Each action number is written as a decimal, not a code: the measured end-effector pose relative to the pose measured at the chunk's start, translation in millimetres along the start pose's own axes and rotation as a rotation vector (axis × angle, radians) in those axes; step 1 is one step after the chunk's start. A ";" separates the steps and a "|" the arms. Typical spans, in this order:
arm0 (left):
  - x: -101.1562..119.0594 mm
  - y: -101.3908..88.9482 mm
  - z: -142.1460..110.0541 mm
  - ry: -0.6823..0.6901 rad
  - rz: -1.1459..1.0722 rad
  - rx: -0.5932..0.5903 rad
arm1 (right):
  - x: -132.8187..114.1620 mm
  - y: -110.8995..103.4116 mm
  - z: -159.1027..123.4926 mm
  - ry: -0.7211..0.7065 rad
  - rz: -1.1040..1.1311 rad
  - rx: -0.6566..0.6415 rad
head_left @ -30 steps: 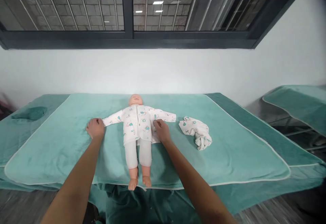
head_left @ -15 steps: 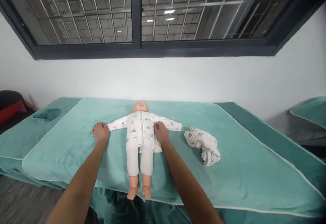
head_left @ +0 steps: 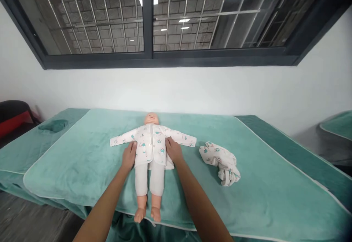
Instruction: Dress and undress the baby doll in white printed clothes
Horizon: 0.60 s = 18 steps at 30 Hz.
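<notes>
A baby doll (head_left: 151,118) lies face up on a green padded bed cover, head towards the wall, arms stretched sideways. It wears a white printed jacket (head_left: 144,148) with its front edges meeting along the chest, and white trousers (head_left: 156,181); its feet are bare. My left hand (head_left: 129,156) is closed at the jacket's left side, thumb uppermost, some fingers hidden. At the opposite side, below the sleeve, my right hand (head_left: 173,150) is closed on the jacket's edge. Both sleeves lie spread out, and the doll's hands are not visible.
To the right lies a crumpled white printed garment (head_left: 221,161) on the green cover (head_left: 264,183). A dark green folded cloth (head_left: 53,125) is at the far left, near a black and red object (head_left: 16,123). Behind the bed stand a white wall and a barred window (head_left: 148,60).
My left hand has left the end of the left sleeve and moved right, to the jacket's side. My right hand stays at the other side. The view has tilted slightly upward.
</notes>
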<state>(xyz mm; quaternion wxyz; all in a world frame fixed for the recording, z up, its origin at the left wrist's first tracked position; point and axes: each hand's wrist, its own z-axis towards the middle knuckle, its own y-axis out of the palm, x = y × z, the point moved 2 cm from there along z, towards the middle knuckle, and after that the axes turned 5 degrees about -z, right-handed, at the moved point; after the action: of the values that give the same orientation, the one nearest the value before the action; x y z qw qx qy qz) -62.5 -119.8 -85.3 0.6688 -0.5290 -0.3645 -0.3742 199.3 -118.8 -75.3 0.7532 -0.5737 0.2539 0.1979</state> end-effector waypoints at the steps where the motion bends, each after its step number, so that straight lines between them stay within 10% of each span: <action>1: 0.9 2.7 0.6 -0.021 -0.081 0.006 | 1.6 0.1 0.2 -0.022 0.081 -0.002; 8: 8.1 22.5 25.7 -0.045 -0.415 0.011 | 14.3 7.0 8.7 -0.067 0.514 -0.008; 18: 2.3 41.3 71.9 0.060 -0.336 0.052 | 26.2 21.6 26.8 -0.084 0.760 -0.019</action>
<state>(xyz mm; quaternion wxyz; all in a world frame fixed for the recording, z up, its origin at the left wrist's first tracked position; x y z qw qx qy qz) -31.5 -42.9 -88.6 0.6208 -0.4319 -0.4371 -0.4869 211.5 -87.1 -102.1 0.6305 -0.4371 0.4157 0.4886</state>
